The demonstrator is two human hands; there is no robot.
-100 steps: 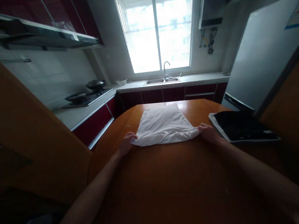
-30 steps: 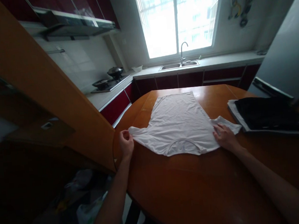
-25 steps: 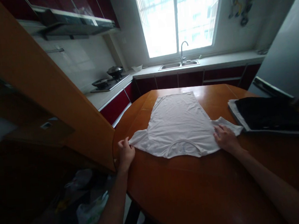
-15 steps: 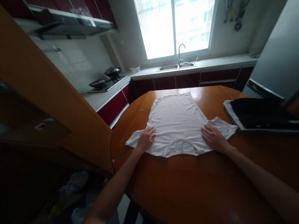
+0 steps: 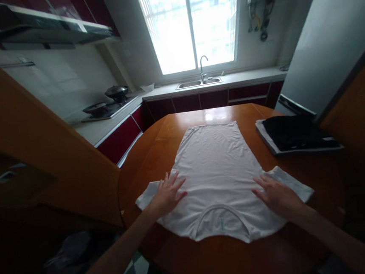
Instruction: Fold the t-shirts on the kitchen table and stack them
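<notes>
By the near edge of the tabletop, left hand and right hand press open-palmed, gripping nothing, on the white t-shirt: spread flat, zero folds yet.

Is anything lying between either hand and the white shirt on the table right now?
Nothing visible does. The left hand and right hand both lie flat and open, directly on the white shirt, near its shoulders. The dark folded stack sits apart, off to the right on the table.
</notes>
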